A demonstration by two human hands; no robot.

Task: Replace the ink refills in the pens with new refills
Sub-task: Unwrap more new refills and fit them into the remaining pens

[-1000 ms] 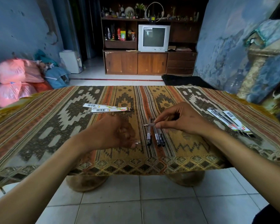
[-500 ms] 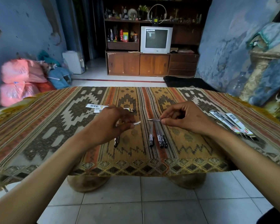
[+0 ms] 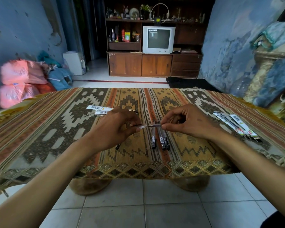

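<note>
My left hand grips a clear pen barrel whose open end points right. My right hand pinches a thin ink refill, and its metal tip meets the barrel's open end above the table. Under my hands three black pens lie side by side on the patterned tablecloth. A dark pen part shows below my left wrist. Packaged new refills lie at the right of the table. Opened refill wrappers lie behind my left hand.
The table's near edge hangs over a tiled floor. Pink sacks are piled at the left wall. A wooden cabinet with a television stands at the far wall. A dark mat lies beyond the table.
My left hand rose from the cloth with the barrel and moved right. The gap between barrel and refill tip closed. My right hand held nearly still.
</note>
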